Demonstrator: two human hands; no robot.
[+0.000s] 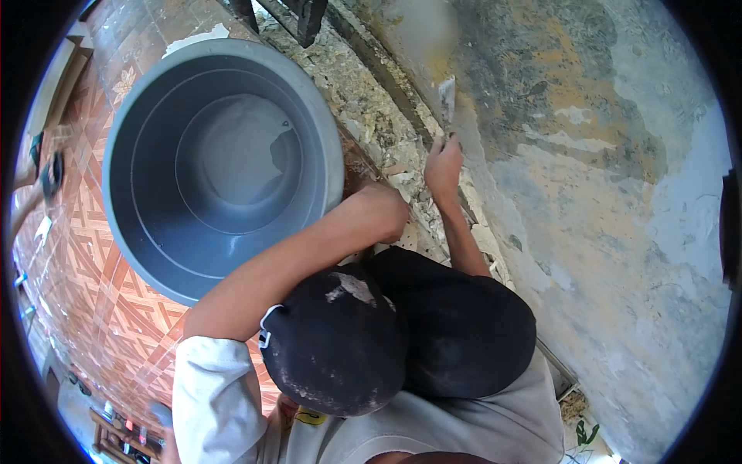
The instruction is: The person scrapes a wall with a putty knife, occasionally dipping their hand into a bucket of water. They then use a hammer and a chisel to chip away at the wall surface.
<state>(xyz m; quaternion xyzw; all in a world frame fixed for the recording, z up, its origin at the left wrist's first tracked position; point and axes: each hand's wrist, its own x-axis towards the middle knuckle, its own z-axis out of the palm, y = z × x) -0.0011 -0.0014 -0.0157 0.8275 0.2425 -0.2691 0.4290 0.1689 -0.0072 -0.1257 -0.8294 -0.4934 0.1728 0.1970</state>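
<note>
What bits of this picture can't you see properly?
Head view:
- Left hand: fingers curled out of sight beside the bucket, so any hold is unclear.
- Scraper: handle wrapped inside the right hand.
- Small things on the floor, bottom left: tiny and cut by the edge.

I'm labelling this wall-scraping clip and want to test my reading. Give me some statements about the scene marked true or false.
1. The right hand holds a scraper against the wall. True.
2. The grey tub lies tipped on its side. False: it stands upright with its mouth facing up.
3. The left hand also grips the scraper. False: it is down near the tub's rim, apart from the scraper.
4. Flaked debris lies along the foot of the wall. True.
5. The floor is plain grey concrete. False: it has reddish patterned floor tiles.
</note>
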